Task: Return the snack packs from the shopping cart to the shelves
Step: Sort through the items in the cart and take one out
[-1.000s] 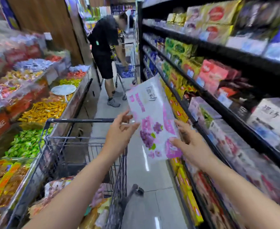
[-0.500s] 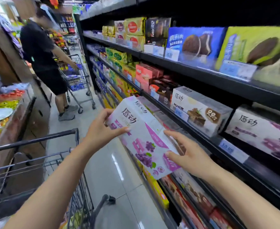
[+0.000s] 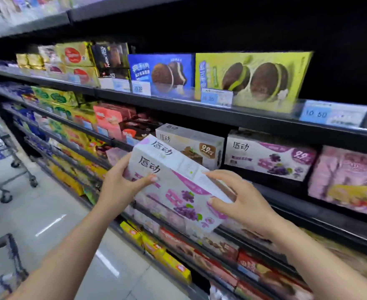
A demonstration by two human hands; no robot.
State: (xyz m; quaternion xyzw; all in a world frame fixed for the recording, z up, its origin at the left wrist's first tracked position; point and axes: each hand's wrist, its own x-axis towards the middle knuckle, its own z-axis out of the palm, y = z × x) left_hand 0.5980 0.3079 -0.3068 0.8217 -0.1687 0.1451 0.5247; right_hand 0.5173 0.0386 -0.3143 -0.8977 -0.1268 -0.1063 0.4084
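Shelves (image 3: 239,114) of boxed snacks fill the space in front of you, running off to the left in dark tiers. Your left hand (image 3: 122,187) grips the near-left end of the grape snack box (image 3: 174,182), thumb across its front face and fingers curled behind. Your right hand (image 3: 241,200) holds the right end, thumb on the front near the grape print and fingers bent over the top edge. You hold the box tilted, left end higher, just in front of the middle tier and apart from it.

Behind the box on that tier stand a brown-print box (image 3: 197,146) and, to its right, a matching grape box (image 3: 269,158); a narrow gap separates the two. Further right lies a pink pack (image 3: 347,182). Above, the next tier carries a blue cookie box (image 3: 163,75) and a green cookie box (image 3: 252,80), with price tags (image 3: 216,97) clipped to the shelf edge. Below your hands sit yellow packs (image 3: 154,249) on a low tier. The shopping cart (image 3: 7,256) edge shows at lower left, and another cart (image 3: 2,161) stands further down the aisle.
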